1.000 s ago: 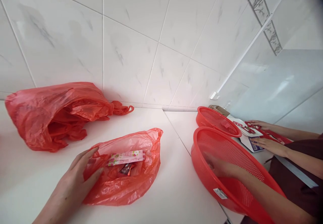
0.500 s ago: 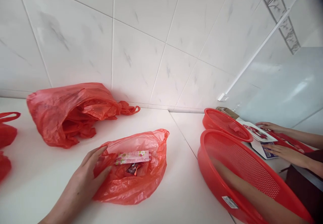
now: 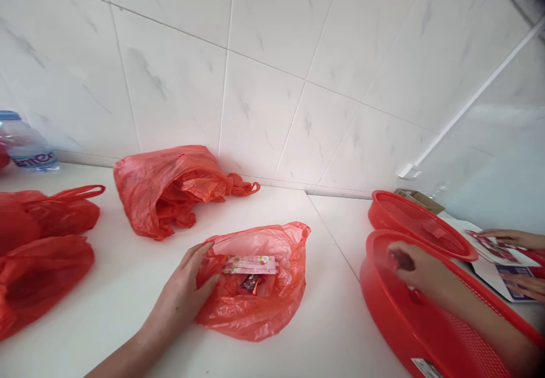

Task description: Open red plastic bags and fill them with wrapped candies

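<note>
A red plastic bag (image 3: 255,310) lies open on the white counter (image 3: 128,287). Inside it I see a pink flowered packet (image 3: 251,264) and a small dark red wrapped sweet (image 3: 249,282). My left hand (image 3: 185,290) grips the bag's left rim, thumb pressed on the plastic. My right hand (image 3: 419,273) hovers over the near red mesh basket (image 3: 395,321), fingers curled. A small dark thing shows at its fingertips, too blurred to name.
A crumpled red bag (image 3: 170,188) lies by the tiled wall. Two more red bags (image 3: 40,242) sit at the left, with a water bottle (image 3: 25,145) behind. A second red basket (image 3: 419,225) stands farther back. Another person's hands (image 3: 517,261) handle printed cards at the right.
My right hand has come up out of the basket's bowl to just above its rim. My left hand has stayed on the bag. My view has turned left, showing more bags and the bottle.
</note>
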`<control>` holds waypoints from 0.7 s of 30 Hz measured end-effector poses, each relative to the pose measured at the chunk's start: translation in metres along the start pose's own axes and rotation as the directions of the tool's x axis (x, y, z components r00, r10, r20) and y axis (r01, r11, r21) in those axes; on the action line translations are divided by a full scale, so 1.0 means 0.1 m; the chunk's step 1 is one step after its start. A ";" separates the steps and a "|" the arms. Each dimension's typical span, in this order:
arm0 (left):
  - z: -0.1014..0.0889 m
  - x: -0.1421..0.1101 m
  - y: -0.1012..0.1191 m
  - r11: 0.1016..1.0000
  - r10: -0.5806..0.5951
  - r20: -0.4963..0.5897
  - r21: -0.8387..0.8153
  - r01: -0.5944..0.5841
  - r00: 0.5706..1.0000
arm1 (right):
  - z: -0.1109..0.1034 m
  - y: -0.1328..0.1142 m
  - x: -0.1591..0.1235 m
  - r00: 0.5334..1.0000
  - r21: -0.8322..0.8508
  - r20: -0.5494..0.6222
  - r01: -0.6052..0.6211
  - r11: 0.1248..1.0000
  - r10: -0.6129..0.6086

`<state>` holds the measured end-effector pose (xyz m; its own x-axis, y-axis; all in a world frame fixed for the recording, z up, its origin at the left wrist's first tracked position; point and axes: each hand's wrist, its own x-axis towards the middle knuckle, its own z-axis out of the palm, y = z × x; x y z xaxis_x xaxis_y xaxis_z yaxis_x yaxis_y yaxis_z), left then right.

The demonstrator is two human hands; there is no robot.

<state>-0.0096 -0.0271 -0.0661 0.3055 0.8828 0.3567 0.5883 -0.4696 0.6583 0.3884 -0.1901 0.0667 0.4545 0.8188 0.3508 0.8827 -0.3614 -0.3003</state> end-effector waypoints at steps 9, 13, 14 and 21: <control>-0.02 -0.01 0.07 0.999 -0.033 0.017 -0.020 0.033 0.999 | 0.15 -1.55 0.04 0.750 0.182 0.320 0.551 0.814 -0.579; -0.02 -0.01 0.06 0.998 -0.021 -0.002 -0.056 0.021 1.000 | 0.60 -2.05 0.03 0.540 0.161 0.440 0.739 0.654 -0.718; -0.02 -0.02 0.05 0.997 -0.015 -0.006 -0.069 0.015 1.000 | 0.64 -2.10 0.05 0.511 0.175 0.475 0.743 0.646 -0.716; -0.04 -0.02 0.07 0.992 0.010 0.007 -0.122 -0.009 1.000 | 0.11 -1.58 0.19 0.868 0.075 0.349 0.349 0.934 -0.352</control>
<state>-0.0092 -0.0322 -0.0591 0.3169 0.8781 0.3585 0.4894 -0.4752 0.7312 0.2566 -0.1122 0.1109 0.0422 0.9940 0.1006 0.9742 -0.0186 -0.2247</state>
